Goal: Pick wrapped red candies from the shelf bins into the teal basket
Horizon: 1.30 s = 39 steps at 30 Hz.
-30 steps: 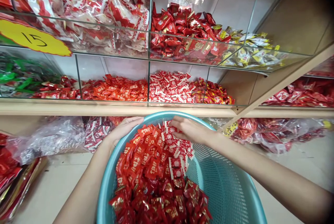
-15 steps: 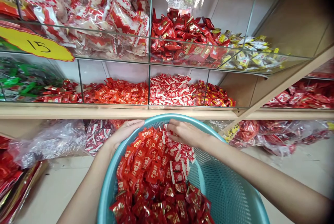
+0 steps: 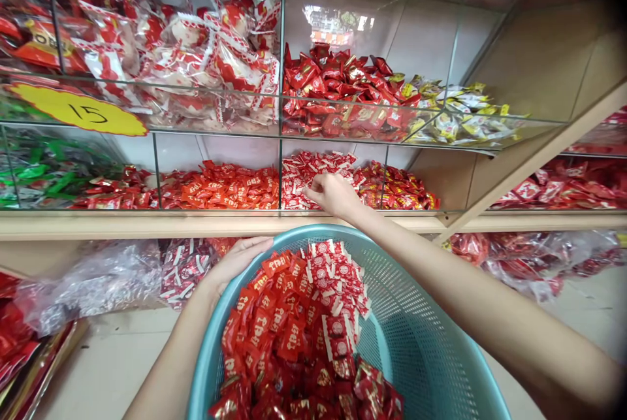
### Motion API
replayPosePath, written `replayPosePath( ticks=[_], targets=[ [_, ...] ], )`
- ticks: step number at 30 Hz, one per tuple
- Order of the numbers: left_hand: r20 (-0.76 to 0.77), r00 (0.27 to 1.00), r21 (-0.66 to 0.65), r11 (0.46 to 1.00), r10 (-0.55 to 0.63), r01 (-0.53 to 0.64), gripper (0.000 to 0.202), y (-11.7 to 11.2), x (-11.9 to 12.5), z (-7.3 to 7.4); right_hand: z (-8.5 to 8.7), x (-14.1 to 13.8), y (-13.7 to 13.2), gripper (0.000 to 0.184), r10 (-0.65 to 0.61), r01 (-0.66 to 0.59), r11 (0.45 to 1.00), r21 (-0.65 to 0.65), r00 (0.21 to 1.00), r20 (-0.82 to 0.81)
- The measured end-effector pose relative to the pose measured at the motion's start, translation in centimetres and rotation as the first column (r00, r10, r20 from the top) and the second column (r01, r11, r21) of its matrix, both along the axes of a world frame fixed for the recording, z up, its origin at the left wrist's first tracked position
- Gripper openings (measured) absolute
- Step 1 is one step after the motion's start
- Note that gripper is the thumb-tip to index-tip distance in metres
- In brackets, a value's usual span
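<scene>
A teal mesh basket (image 3: 431, 315) sits in front of me, with my left hand (image 3: 242, 260) gripping its left rim. Inside lie orange-red wrapped candies (image 3: 264, 309), red-and-white wrapped candies (image 3: 337, 276) and dark red candies with gold print (image 3: 318, 394). My right hand (image 3: 336, 194) reaches over the basket's far rim to a lower shelf compartment of small red-and-white candies (image 3: 318, 165). Its fingers are curled down in front of that heap, and whatever they may hold is hidden.
Glass-divided shelves hold more candies, among them red-wrapped ones (image 3: 337, 90) and white-and-yellow ones (image 3: 455, 113). A yellow price tag (image 3: 81, 108) reads 15. A wooden shelf edge (image 3: 122, 225) runs just beyond the basket. Plastic bags (image 3: 108, 276) lie on the floor beneath.
My right hand has moved up and away from the candies in the basket to the lower shelf compartment. My left hand stays on the rim. The view has tilted slightly upward.
</scene>
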<state>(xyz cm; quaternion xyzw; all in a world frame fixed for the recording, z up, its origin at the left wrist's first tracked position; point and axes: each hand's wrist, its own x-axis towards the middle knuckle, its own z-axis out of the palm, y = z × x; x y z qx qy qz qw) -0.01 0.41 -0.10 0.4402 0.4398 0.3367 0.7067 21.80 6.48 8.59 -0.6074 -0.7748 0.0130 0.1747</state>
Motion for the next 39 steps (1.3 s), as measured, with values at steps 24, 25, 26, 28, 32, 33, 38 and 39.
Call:
replayPosePath(
  ticks=[24,25,26,28,32,33,38,39],
  targets=[
    [-0.057,0.998,-0.033,0.999,0.032,-0.034,0.036,-0.2,0.3,0.6,-2.5,-0.6,0.6,0.037,0.088,0.026,0.987,0.162,0.748,-0.657],
    [-0.060,0.998,-0.033,0.999,0.032,-0.034,0.036,-0.2,0.3,0.7,-2.3,-0.2,-0.2,0.036,0.136,0.012,0.979,0.203,0.703,-0.699],
    [-0.064,0.998,-0.035,0.999,0.030,-0.032,0.036,-0.2,0.3,0.7,-2.1,0.3,-1.2,0.034,0.175,-0.002,0.972,0.235,0.673,-0.719],
    [-0.071,0.997,-0.041,0.999,0.022,-0.025,0.036,-0.2,0.3,0.7,-1.8,1.8,-3.4,0.029,0.232,-0.053,0.962,0.267,0.674,-0.702],
    [-0.080,0.997,-0.044,0.999,0.024,-0.028,0.036,-0.1,0.2,0.7,-2.3,5.5,-7.6,0.024,0.240,-0.224,0.970,0.100,0.787,-0.569],
    [-0.080,0.996,-0.043,0.999,0.025,-0.028,0.036,-0.1,0.2,0.7,-2.5,6.3,-8.3,0.024,0.229,-0.251,0.968,0.031,0.819,-0.525],
    [-0.065,0.998,-0.034,0.999,0.010,-0.012,0.038,-0.1,0.4,0.7,-3.6,8.8,-10.0,0.025,0.306,-0.332,0.931,-0.151,0.936,-0.172],
    [-0.060,0.998,-0.035,0.999,0.007,-0.009,0.037,-0.1,0.5,0.8,-3.7,8.9,-10.1,0.025,0.330,-0.342,0.923,-0.176,0.939,-0.097]
  ],
)
